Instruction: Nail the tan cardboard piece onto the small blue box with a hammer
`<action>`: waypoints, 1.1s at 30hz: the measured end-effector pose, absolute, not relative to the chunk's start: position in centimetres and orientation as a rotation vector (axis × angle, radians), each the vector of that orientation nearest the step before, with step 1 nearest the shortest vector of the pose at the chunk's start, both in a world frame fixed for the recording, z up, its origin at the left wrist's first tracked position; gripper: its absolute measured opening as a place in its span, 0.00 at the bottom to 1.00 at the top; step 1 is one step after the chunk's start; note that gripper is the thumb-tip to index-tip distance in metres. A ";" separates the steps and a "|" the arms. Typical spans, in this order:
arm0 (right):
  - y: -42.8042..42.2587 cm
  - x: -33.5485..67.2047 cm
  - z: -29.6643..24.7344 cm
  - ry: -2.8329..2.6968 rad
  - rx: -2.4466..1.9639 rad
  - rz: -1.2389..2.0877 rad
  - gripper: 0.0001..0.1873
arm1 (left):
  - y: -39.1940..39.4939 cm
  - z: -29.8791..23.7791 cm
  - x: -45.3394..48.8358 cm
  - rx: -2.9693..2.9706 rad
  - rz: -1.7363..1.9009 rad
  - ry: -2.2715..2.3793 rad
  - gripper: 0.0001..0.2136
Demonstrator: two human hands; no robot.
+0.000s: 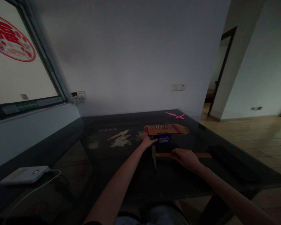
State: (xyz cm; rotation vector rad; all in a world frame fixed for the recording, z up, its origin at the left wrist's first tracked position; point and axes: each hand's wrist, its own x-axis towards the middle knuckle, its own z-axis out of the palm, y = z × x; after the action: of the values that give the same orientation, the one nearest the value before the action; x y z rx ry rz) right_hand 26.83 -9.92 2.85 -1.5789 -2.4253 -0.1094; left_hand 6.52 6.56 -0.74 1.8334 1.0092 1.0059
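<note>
A shoe-shaped piece of cardboard with red bands and dark laces lies across a blue box on the dark table. My left hand grips the cardboard's left end, its thumb stretched out beside the box; some fingers are hidden. Nearer to me, my right hand is closed around a long wooden handle, palm down. At the handle's left end stands a thin, flat grey head, seen nearly edge-on; I cannot tell the tool's exact kind.
A long black object lies at the table's right. A pink ribbon rests near the far edge. On the left, a white device trails a white cable. The dark table meets the wall at the back.
</note>
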 end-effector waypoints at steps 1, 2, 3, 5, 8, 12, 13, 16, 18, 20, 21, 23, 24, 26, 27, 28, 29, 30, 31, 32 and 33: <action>-9.6 26.8 2.9 -2.431 -1.572 -0.109 0.13 | 6.2 -1.0 6.0 1.819 1.028 1.013 0.20; -9.2 26.7 2.9 -2.436 -1.565 -0.108 0.13 | 5.6 -1.3 5.4 1.808 1.045 1.025 0.19; -8.8 26.6 2.9 -2.442 -1.560 -0.102 0.13 | 5.0 -1.5 4.7 1.802 1.048 1.042 0.18; -8.1 26.4 2.7 -2.458 -1.560 -0.086 0.13 | 3.3 -2.0 3.2 1.841 1.025 1.085 0.18; -7.1 26.1 2.5 -2.474 -1.560 -0.061 0.13 | 0.6 -2.0 1.4 2.053 0.940 1.113 0.22; -6.1 26.2 2.2 -2.481 -1.554 -0.056 0.14 | -1.5 -1.3 0.2 2.271 0.864 1.071 0.21; -6.0 26.2 2.2 -2.482 -1.549 -0.058 0.15 | -1.7 -1.2 0.2 2.280 0.856 1.082 0.20; -5.4 26.5 2.1 -2.492 -1.512 -0.050 0.14 | -1.6 -1.1 0.2 2.285 0.853 1.088 0.19; -5.0 26.6 2.0 -2.505 -1.474 -0.038 0.14 | -1.5 -1.2 0.2 2.301 0.862 1.071 0.19; -4.5 26.8 1.7 -2.515 -1.425 -0.026 0.14 | -1.4 -1.3 0.2 2.323 0.850 1.070 0.20; -4.2 26.8 1.5 -2.517 -1.401 -0.020 0.13 | -1.4 -1.3 0.1 2.335 0.831 1.079 0.20; -3.6 26.9 1.0 -2.520 -1.365 -0.008 0.13 | -1.4 -1.2 0.1 2.352 0.771 1.110 0.22; -3.4 27.0 0.8 -2.521 -1.355 -0.003 0.12 | -1.4 -1.1 0.1 2.359 0.742 1.126 0.22; -3.1 27.0 0.4 -2.519 -1.347 0.002 0.12 | -1.5 -0.9 0.2 2.371 0.708 1.149 0.23; -2.9 27.0 0.3 -2.516 -1.344 0.004 0.13 | -1.5 -0.9 0.2 2.377 0.698 1.156 0.23; -2.9 27.0 0.2 -2.512 -1.342 0.005 0.13 | -1.5 -0.8 0.3 2.382 0.692 1.164 0.23; -2.8 27.1 0.1 -2.508 -1.341 0.007 0.13 | -1.5 -0.8 0.3 2.386 0.687 1.170 0.23; -2.8 27.1 0.0 -2.504 -1.338 0.009 0.13 | -1.5 -0.8 0.3 2.389 0.684 1.176 0.23; -2.8 27.1 0.0 -2.501 -1.335 0.011 0.13 | -1.5 -0.8 0.4 2.391 0.681 1.182 0.23; -2.8 27.1 0.0 -2.496 -1.332 0.011 0.13 | -1.5 -0.8 0.4 2.394 0.680 1.186 0.23; -2.8 27.1 0.0 -2.492 -1.330 0.011 0.13 | -1.5 -0.8 0.4 2.397 0.680 1.188 0.23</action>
State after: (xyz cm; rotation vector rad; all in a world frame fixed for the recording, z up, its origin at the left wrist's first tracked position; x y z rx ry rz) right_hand 27.10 -2.76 -0.03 -1.3303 -2.4924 0.0108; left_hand 0.42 -1.50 -0.84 2.3969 1.1880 0.6802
